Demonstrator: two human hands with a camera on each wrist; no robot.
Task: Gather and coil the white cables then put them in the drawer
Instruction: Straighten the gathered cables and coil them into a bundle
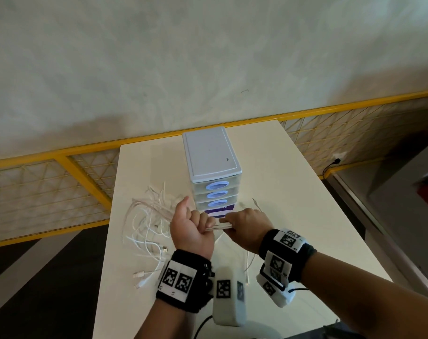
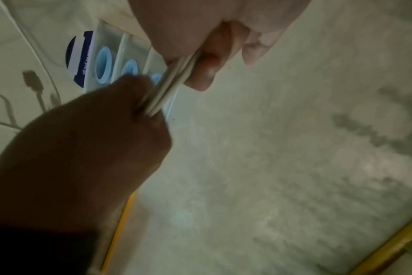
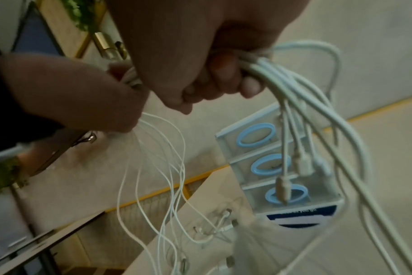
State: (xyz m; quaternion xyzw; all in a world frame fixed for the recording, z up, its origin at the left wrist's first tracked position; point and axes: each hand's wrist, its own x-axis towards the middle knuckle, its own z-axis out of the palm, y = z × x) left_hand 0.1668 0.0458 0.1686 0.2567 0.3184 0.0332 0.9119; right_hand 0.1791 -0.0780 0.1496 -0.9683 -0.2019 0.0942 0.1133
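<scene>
Both hands hold one bundle of white cables stretched between them, above the table in front of the drawer unit. My left hand grips the bundle's left part in a fist, thumb up. My right hand grips its right part. In the right wrist view the cable ends with plugs hang from my right fist, and thin strands trail down from the left hand. The left wrist view shows the taut bundle between both fists. The unit's drawers with blue oval handles look closed.
The loose cable tangle lies on the white table left of the drawer unit, with plugs near the front left edge. A yellow mesh railing runs behind the table. Dark floor drops off on both sides.
</scene>
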